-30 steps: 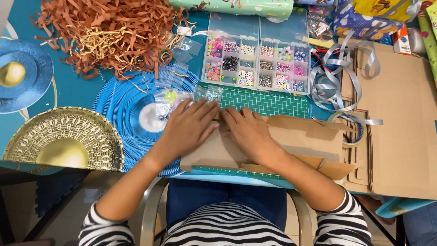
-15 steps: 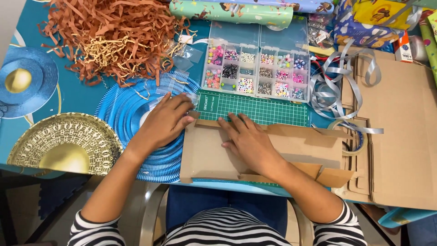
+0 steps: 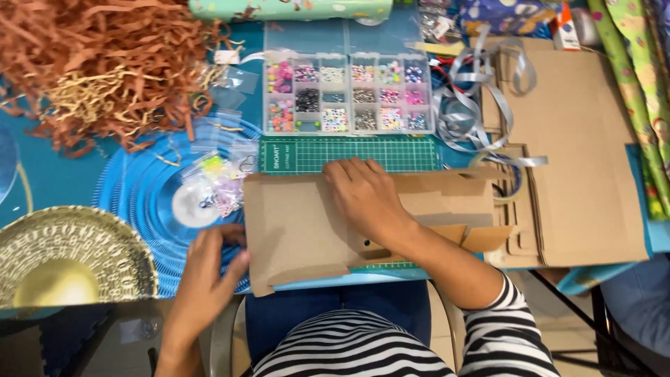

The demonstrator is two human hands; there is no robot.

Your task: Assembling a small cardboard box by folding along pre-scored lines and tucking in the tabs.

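Observation:
A flat brown cardboard box blank [image 3: 300, 230] lies on a green cutting mat [image 3: 307, 155] at the table's near edge. My right hand [image 3: 363, 195] presses flat on the blank's upper middle, fingers spread. My left hand [image 3: 209, 269] holds the blank's left edge near its lower corner, thumb against the cardboard. Small clear bags of beads [image 3: 220, 185] lie just left of the blank on a blue ribbed plate [image 3: 139, 202].
A clear compartment box of beads [image 3: 349, 94] sits beyond the mat. Shredded orange paper [image 3: 91, 70] fills the far left, a gold plate [image 3: 70, 258] the near left. Silver ribbon [image 3: 474, 112] and more flat cardboard [image 3: 579, 160] lie right, wrapping paper rolls [image 3: 293, 8] behind.
My left hand has slid off the top of the cardboard, down and left to its left edge. The right hand stays pressed on the blank.

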